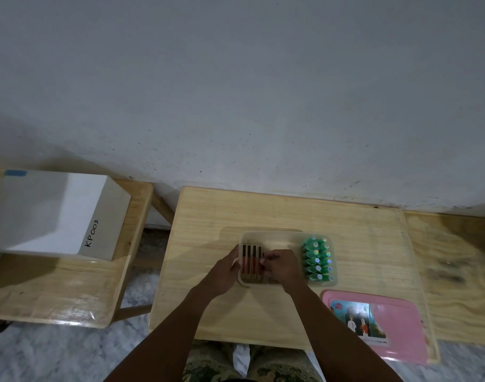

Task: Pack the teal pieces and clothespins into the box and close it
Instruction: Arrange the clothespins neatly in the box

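Box [333, 281]: we see it open, mid table [263, 213].
Clothespins [252, 250]: left half, side by side, long axes pointing away from us.
Teal pieces [315, 260]: right half, lying crosswise, tips rightward.
Left hand [229, 268]: fingers curled round the left wall.
Right hand [282, 267]: fingertips pinching clothespins.

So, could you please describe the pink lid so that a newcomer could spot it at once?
Find the light wooden table in the middle, against the wall. On its near right corner, closer to the viewer than the clear box, lies the lid. It is the only pink thing there: flat, with a picture sticker on it.
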